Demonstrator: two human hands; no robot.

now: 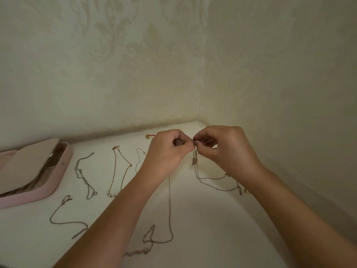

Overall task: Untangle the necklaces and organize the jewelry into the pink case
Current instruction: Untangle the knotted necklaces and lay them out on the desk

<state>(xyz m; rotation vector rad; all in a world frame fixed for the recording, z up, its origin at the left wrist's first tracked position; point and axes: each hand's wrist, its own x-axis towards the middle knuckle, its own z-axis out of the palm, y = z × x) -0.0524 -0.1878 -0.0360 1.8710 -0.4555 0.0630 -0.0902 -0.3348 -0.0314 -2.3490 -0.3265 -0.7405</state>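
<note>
Left hand and right hand both pinch the top of a silver necklace. It hangs between them, and the rest trails on the white table under the right wrist. Other chains lie spread to the left. The pink case sits open at the far left.
</note>
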